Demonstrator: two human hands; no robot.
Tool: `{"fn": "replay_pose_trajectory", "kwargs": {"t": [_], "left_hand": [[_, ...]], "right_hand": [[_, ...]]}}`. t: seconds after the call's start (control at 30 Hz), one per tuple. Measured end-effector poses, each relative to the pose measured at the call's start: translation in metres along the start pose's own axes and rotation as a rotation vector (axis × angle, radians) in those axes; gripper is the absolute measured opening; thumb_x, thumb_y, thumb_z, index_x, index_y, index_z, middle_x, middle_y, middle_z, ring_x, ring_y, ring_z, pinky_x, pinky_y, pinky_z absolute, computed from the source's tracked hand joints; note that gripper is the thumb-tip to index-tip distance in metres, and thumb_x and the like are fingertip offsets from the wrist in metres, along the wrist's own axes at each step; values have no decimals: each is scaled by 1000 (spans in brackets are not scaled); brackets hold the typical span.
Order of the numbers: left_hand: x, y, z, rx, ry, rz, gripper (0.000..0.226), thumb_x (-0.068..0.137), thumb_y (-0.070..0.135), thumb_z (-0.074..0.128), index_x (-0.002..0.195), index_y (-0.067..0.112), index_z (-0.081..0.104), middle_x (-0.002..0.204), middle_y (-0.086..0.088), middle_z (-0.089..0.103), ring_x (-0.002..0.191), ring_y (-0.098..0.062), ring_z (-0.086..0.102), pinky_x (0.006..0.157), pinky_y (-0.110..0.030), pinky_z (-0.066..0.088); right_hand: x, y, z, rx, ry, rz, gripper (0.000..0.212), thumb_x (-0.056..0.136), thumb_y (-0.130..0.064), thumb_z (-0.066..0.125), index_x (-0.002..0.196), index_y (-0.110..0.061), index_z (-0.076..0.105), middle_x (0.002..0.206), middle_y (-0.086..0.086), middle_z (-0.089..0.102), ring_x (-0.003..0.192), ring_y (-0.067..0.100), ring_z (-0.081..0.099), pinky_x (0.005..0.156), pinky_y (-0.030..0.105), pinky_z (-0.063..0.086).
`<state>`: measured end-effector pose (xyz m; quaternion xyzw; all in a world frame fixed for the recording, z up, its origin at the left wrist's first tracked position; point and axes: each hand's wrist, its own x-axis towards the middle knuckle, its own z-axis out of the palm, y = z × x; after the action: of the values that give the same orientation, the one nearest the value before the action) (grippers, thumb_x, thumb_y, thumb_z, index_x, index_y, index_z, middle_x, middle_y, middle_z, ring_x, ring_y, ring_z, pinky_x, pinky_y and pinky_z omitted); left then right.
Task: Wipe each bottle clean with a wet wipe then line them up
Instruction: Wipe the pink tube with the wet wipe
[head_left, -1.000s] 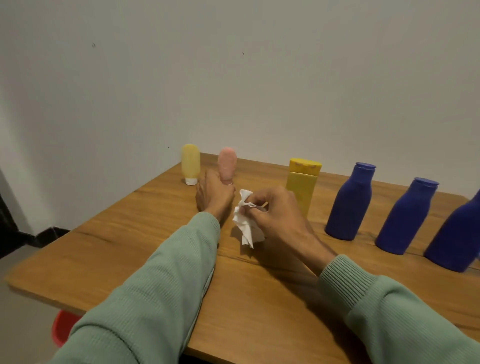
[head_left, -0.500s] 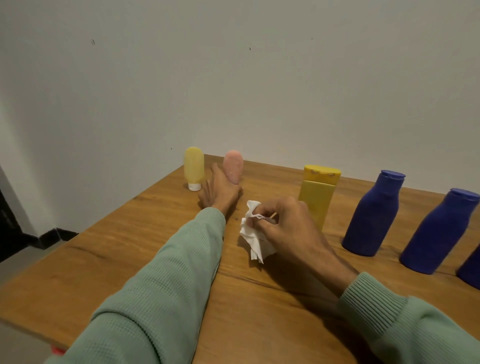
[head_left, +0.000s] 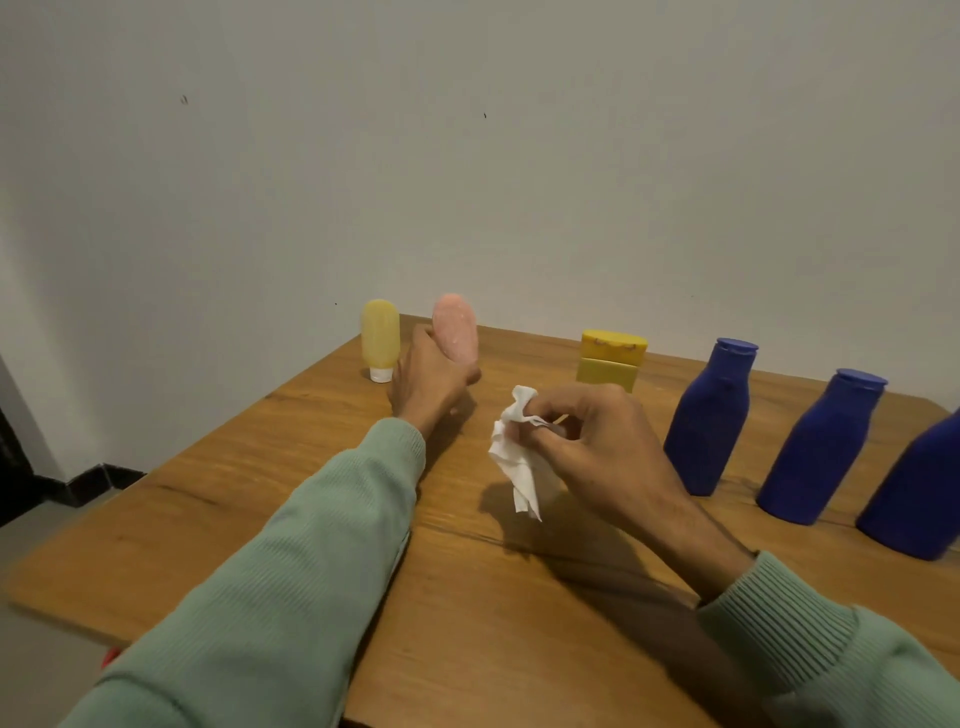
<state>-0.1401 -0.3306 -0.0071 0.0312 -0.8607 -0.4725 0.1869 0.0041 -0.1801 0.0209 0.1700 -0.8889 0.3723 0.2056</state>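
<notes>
My left hand (head_left: 428, 379) is closed around the lower part of a pink tube bottle (head_left: 456, 332), which stands upright at the table's far side. Just left of it stands a pale yellow tube bottle (head_left: 381, 335) on its white cap. My right hand (head_left: 592, 441) pinches a crumpled white wet wipe (head_left: 517, 457) in the air above the table, apart from any bottle. Behind that hand stands a yellow flip-top bottle (head_left: 610, 364). To the right, three blue bottles (head_left: 714, 415) (head_left: 826, 447) (head_left: 924, 488) stand in a slanted row.
The wooden table (head_left: 218, 493) stands against a plain white wall, with its left edge and near edge in view. Something red (head_left: 109, 656) shows below the near-left edge. My green sleeves cover both forearms.
My left hand has closed on the pink bottle's base. The right hand has stayed near the middle with the wipe; the view has shifted slightly.
</notes>
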Motion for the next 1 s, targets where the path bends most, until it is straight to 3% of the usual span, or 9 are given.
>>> {"fn": "replay_pose_trajectory", "kwargs": {"t": [0.07, 0.2, 0.3, 0.5, 0.6, 0.73, 1.0], "left_hand": [[-13, 8, -11, -46, -19, 40, 74, 68, 32, 82, 130, 20, 43, 118, -2, 61, 98, -25, 64, 80, -46, 57], [-50, 32, -36, -163, -73, 121, 72, 68, 34, 83, 129, 21, 47, 97, -1, 66, 70, -21, 70, 57, -36, 61], [-84, 52, -48, -258, -153, 186, 73, 73, 31, 82, 135, 21, 44, 94, 3, 65, 66, -16, 71, 60, -38, 61], [-140, 77, -54, -557, -440, 154, 76, 79, 13, 78, 142, 26, 37, 97, -12, 71, 72, -27, 73, 67, -38, 61], [-157, 84, -52, -608, -532, 144, 78, 77, 12, 78, 141, 31, 37, 93, -6, 72, 73, -27, 73, 64, -31, 60], [-171, 87, -46, -605, -579, 160, 80, 77, 8, 78, 141, 33, 37, 96, -11, 72, 74, -30, 72, 67, -34, 61], [-184, 82, -32, -620, -656, 170, 83, 76, 12, 78, 142, 34, 34, 95, -8, 75, 76, -25, 72, 73, -36, 60]], "right_hand": [[-5, 1, -9, 21, 21, 16, 11, 85, -23, 67, 94, -24, 73, 93, -19, 63, 81, -4, 57, 63, 12, 43], [-18, -2, -28, 81, 103, 23, 8, 84, -26, 68, 90, -27, 73, 88, -22, 63, 81, -3, 58, 58, 13, 45], [-25, -5, -43, 115, 180, 3, 12, 83, -27, 69, 93, -23, 74, 88, -17, 66, 80, -4, 59, 57, 9, 45], [-48, -10, -71, 128, 246, -21, 10, 82, -30, 68, 92, -30, 71, 88, -15, 69, 79, 6, 64, 63, 26, 57], [-59, -9, -80, 128, 267, -18, 11, 81, -29, 68, 92, -30, 70, 88, -15, 69, 80, 4, 64, 66, 22, 57], [-69, -9, -89, 127, 304, -18, 12, 80, -30, 68, 92, -33, 67, 85, -16, 67, 79, 2, 63, 63, 14, 53], [-78, 3, -89, 38, 318, -29, 21, 81, -30, 69, 102, -26, 69, 89, -15, 68, 81, 2, 63, 64, 14, 53]]}}
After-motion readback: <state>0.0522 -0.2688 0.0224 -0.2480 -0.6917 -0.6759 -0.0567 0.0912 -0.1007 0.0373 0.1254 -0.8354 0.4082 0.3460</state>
